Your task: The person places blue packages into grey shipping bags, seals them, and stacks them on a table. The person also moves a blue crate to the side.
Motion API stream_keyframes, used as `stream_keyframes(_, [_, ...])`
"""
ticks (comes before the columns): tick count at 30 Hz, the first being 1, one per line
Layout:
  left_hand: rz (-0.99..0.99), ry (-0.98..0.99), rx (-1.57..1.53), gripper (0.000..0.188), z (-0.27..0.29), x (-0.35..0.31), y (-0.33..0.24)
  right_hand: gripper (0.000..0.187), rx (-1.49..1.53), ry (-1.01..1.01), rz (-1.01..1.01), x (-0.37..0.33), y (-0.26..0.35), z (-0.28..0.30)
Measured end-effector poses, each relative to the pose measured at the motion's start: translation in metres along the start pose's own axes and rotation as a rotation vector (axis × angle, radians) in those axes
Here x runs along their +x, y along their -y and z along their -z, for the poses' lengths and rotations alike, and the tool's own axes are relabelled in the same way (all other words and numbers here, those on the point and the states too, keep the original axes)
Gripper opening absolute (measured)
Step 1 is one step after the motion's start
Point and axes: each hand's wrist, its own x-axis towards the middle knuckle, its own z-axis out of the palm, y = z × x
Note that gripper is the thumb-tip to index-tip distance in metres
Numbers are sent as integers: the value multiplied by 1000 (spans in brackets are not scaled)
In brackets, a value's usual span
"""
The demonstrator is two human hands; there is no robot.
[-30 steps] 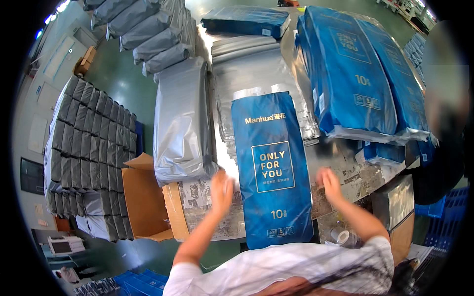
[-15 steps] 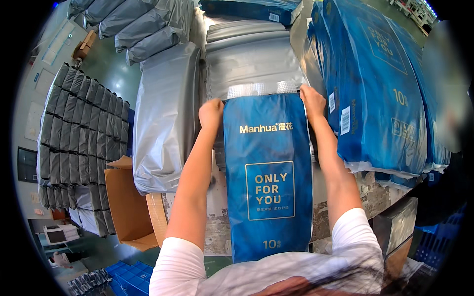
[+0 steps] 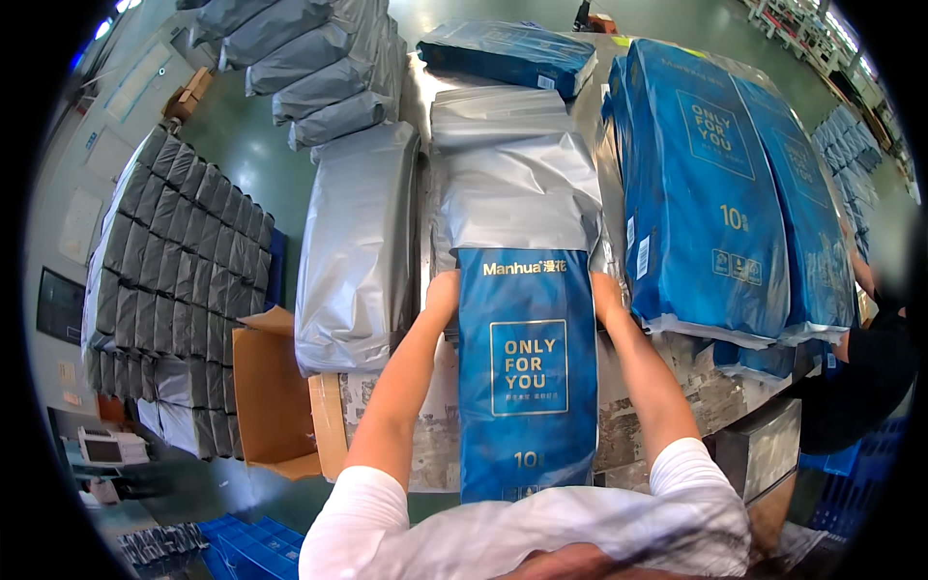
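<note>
item: tall blue printed bag (image 3: pixel 527 372), laid lengthwise on the table (image 3: pixel 696 396) directly before the person, its upper edge against a silver foil bag (image 3: pixel 517 188) lying beyond it.

left hand (image 3: pixel 443 293): set against the upper left edge of the blue printed bag; fingers are wrapped onto the bag's side, their tips hidden behind it, so how tightly they are pressed cannot be told.

right hand (image 3: pixel 607 293): set against the upper right edge of the same bag; fingers likewise curled round the side and mostly hidden.

adjacent stock: a second silver foil bag (image 3: pixel 360 246) is laid just left of the first. a stack of larger blue bags (image 3: pixel 710 193) is kept to the right, overhanging the table edge. one dark blue bag (image 3: pixel 507 53) is placed at the far end.

surroundings: an open cardboard box (image 3: pixel 275 391) is stood left of the table. a pallet stack of grey packs (image 3: pixel 179 261) is seen further left, on the green floor (image 3: pixel 246 155). another person's arm (image 3: pixel 860 275) is glimpsed at the right rim.
</note>
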Motion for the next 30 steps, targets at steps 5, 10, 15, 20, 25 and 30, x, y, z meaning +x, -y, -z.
stream_keyframes(5, [-477, 453, 142, 13, 39, -58, -5, 21, -119, 235, -54, -25, -8, 24])
stream_keyframes(10, [-552, 592, 44, 11, 16, -212, 15, 16, -84, 631, 9, -177, -46, -4])
stream_keyframes(15, [-274, 868, -388, 17, -8, -368, 46, 21, -43, 979, 146, -359, -58, -3])
stream_keyframes(20, [-653, 489, -123, 15, 8, -271, 34, 20, -133, 720, 242, -231, -14, 52])
stream_keyframes(25, [-293, 250, -163, 17, 18, -239, 7, 12, 236, 140, -244, -197, -11, 73])
stream_keyframes(30, [-257, 290, -303, 22, 10, -294, 7, 26, 261, 824, -364, -290, -53, 44])
